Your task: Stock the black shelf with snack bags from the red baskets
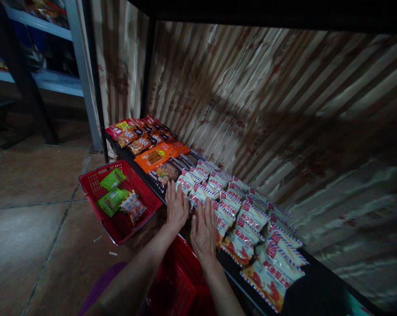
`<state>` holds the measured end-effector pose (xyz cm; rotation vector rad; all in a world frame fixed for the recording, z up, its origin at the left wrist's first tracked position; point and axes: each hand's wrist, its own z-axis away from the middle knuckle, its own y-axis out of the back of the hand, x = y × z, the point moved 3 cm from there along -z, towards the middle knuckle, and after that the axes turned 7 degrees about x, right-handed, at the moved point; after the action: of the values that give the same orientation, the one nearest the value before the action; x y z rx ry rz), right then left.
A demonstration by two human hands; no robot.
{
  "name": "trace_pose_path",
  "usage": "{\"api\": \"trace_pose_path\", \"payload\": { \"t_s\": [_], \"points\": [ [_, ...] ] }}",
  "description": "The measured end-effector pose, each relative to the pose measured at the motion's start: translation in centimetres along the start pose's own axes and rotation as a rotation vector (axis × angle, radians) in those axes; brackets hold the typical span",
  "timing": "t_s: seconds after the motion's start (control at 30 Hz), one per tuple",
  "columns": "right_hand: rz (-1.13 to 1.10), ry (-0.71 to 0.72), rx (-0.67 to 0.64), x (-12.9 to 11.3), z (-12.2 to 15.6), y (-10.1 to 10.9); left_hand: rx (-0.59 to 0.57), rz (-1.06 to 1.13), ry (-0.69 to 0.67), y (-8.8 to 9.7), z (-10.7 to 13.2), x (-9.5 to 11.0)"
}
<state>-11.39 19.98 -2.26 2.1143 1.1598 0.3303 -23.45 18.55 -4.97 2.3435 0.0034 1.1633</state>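
Note:
Rows of white snack bags (246,237) with red lettering and striped edges stand on a low black shelf (320,274). My left hand (177,206) is at the left end of these rows, its fingers stretched out against the front bags. Just to its right, my right hand (204,230) lies with straight fingers on the front of another white bag, which it partly hides. Neither hand is gripping anything. Left of my left hand lies a dark snack bag (167,172), with an orange packet (155,157) beyond it.
A red basket (119,237) holding two green packets (113,201) and a small multicoloured packet (133,206) sits on the tiled floor at left. Another red basket (177,281) is below my hands. Red and brown snack bags (142,142) fill the shelf's far end. Pleated fabric (284,109) hangs behind.

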Motion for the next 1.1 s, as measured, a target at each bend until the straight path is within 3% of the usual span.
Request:
{"api": "trace_pose_path", "payload": {
  "t_s": [0.17, 0.3, 0.43, 0.57, 0.7, 0.87, 1.1],
  "points": [
    [-0.075, 0.132, -0.008, -0.4, -8.1, -3.3, 0.084, 0.064, 0.077, 0.2, -1.8, -1.5],
    [-0.066, 0.192, -0.186, -1.3, -14.7, -8.5, 0.098, 0.073, 0.126, -0.4, -3.1, -2.8],
    [0.025, 0.198, -0.437, -2.5, -19.1, -14.5, 0.122, 0.024, 0.201, -0.1, -5.0, -4.9],
    [0.064, 0.176, -0.645, -3.3, -21.4, -19.3, 0.146, -0.052, 0.263, 0.6, -6.8, -7.5],
    [0.080, 0.136, -0.736, -3.0, -22.5, -22.7, 0.122, -0.104, 0.320, 0.7, -8.0, -9.4],
    [0.110, 0.124, -0.780, -2.6, -24.0, -25.6, 0.076, -0.105, 0.368, 0.8, -8.9, -11.1],
    [0.106, 0.120, -0.871, -3.8, -25.6, -28.4, -0.005, -0.063, 0.374, 0.3, -9.5, -13.0]
  ]
}}
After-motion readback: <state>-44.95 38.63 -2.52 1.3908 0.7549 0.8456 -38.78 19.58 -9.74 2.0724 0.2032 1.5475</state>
